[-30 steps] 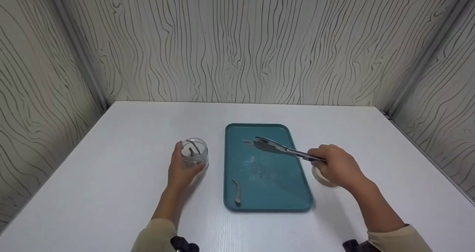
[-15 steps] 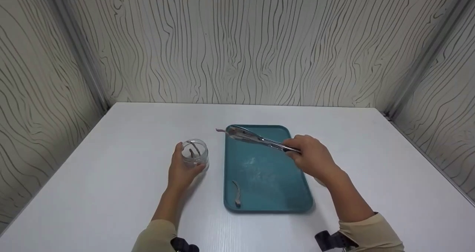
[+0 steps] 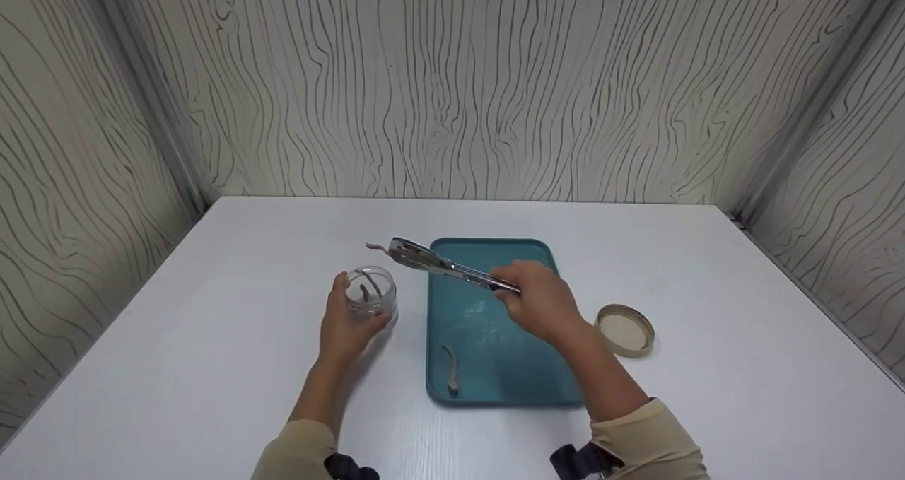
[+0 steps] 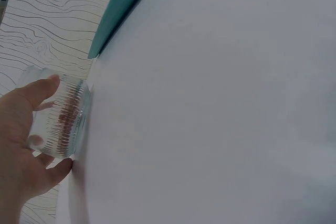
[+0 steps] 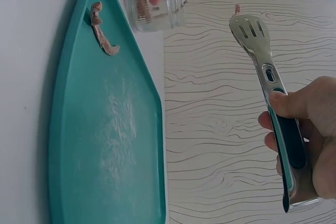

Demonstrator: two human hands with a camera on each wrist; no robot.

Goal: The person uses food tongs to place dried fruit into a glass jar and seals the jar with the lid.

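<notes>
Glass jar [image 3: 373,302] between nine and ten o'clock from the tray [image 3: 488,324], seemingly standing on the white table [image 3: 212,338]. Held by the left hand [image 3: 346,330], with thumb and fingers spread apart to the jar's width, curled round its sides and clear of the mouth. Inside, dark strips [image 3: 372,283] at a slant. Best held firmly without squeezing, mouth uncovered and facing up.

Next rightward, at about twelve o'clock from the jar's mouth and raised off the table, a held strip [image 3: 377,247] nipped in the tips of the metal tongs [image 3: 418,256], with one end poking out toward ten o'clock. Probably gripped over a short length only, so best moved slowly, with even pressure and no knock against the rim.

Then a loose strip [image 3: 452,374] lying at seven o'clock in the tray. Farther right, over the tray, the right hand [image 3: 543,300], clamped on the tongs' handles, with thumb opposite fingers; best not loosened while carrying. Last, at three o'clock, just beside the tray, a round lid [image 3: 626,330], untouched.
</notes>
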